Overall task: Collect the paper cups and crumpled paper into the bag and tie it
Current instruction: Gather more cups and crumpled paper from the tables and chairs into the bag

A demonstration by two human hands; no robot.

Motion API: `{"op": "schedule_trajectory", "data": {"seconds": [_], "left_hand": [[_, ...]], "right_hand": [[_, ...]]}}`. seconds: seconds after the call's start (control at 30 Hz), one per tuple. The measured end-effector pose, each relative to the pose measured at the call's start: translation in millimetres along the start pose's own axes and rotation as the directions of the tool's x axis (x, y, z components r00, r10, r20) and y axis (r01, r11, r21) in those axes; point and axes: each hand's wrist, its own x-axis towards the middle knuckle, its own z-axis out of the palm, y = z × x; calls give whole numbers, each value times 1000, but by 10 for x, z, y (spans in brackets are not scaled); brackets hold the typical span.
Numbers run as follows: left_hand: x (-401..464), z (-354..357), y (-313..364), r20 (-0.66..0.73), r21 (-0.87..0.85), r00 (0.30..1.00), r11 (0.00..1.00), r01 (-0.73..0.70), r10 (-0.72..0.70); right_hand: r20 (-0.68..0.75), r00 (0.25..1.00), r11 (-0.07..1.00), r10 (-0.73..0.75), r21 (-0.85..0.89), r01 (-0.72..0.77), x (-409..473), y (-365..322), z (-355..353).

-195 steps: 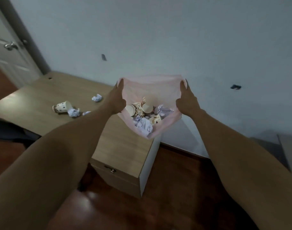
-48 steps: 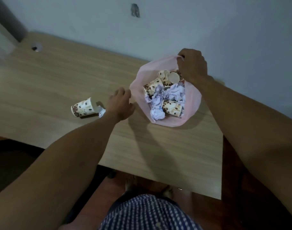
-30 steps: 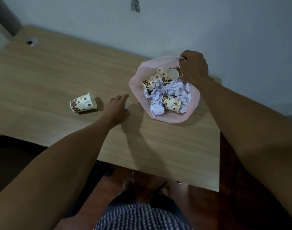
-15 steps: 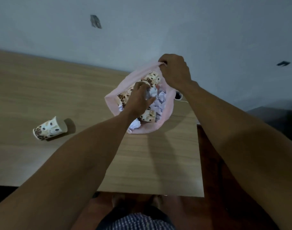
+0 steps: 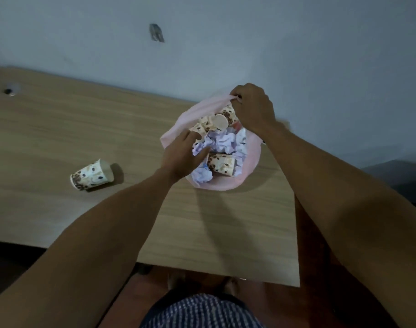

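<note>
My right grip point(image 5: 250, 106) pinches the flimsy bag point(image 5: 247, 178) rim; left grip point(image 5: 182, 153) spread. The light, crushable cup point(image 5: 92, 175) at nine o'clock wants a gentle sidewall hold.

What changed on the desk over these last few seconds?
The left hand picked the crumpled paper off the desk beside the lying cup, carried it right to the pink bag and let go; its fingers are now relaxed. The right hand still pinches the rim; the cup hasn't moved.

Bare arms, blue-and-white checked garment point(image 5: 202, 312)
</note>
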Motion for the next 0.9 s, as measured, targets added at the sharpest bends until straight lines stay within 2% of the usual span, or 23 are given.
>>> {"op": "schedule_trajectory", "data": {"seconds": [0.17, 0.3, 0.4, 0.5, 0.6, 0.8, 0.83, 0.9], "left_hand": [[-348, -466, -495, 42, 189, 972, 957, 219, -231], [-654, -772, -915, 71, 399, 886, 827, 396, -459], [-841, -944, -1168, 63, 516, 832, 732, 445, -551], [-944, -1043, -1368, 105, 619, 781, 655, 434, -616], [-979, -1042, -1524, 150, 695, 766, 618, 368, -625], [-977, -985, -1553, 119, 724, 858, 636, 270, -499], [-943, -991, -1484, 117, 710, 872, 654, 262, -476], [-825, -992, -1279, 126, 593, 897, 757, 275, -424]], "right_hand": [[29, 999, 996, -21, -84, 23, -21, -196, 170], [48, 998, 988, -45, -142, 52, -92, -315, 306], [55, 998, 985, -42, -165, 50, -134, -361, 376], [49, 998, 982, -28, -184, 36, -174, -393, 444], [46, 999, 982, -18, -189, 26, -225, -420, 501], [49, 999, 978, -19, -204, 28, -279, -444, 491], [46, 999, 979, -15, -203, 24, -275, -447, 474], [40, 999, 980, -2, -198, 10, -256, -455, 424]]}}
